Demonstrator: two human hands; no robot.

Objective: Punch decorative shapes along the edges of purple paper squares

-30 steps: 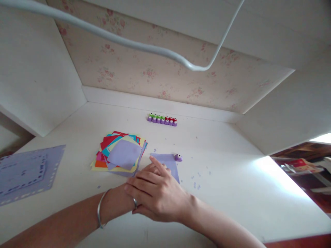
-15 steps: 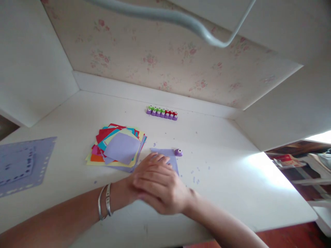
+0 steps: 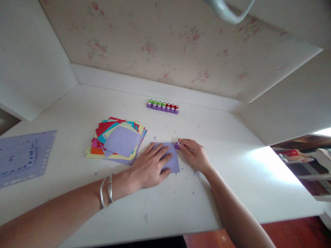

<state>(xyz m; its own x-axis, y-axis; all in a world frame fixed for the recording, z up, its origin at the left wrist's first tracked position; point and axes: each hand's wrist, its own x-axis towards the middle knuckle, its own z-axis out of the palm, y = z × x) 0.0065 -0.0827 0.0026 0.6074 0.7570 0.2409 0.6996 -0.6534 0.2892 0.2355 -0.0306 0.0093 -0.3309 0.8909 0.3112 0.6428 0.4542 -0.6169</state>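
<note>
Rose-patterned wallpaper [image 3: 150, 48] backs the white bench [image 3: 124, 213], where a lilac paper square [image 3: 173, 164] lies flat in front of me. Over the square's left part I lay my left hand [image 3: 150, 168] palm down, fingers spread; silver bangles [image 3: 110, 188] circle that wrist. At the square's far right corner, my right hand [image 3: 193, 153] pinches a small purple craft punch [image 3: 177, 145] between thumb and fingers; whether the paper sits in its slot, I cannot tell. Just left of the square is a messy stack of coloured paper [image 3: 120, 141], red, blue, yellow and orange edges fanning out under a lilac top piece. Farther left lies a larger lilac sheet [image 3: 48, 151] with holes along its edges, a smaller punched sheet [image 3: 15, 155] on top. Beyond the square, toward the wall, stand two rows of craft punches [image 3: 163, 108], purple in front, green and red behind. Tiny paper cutouts [image 3: 193, 193] dot the bench to its right.
</note>
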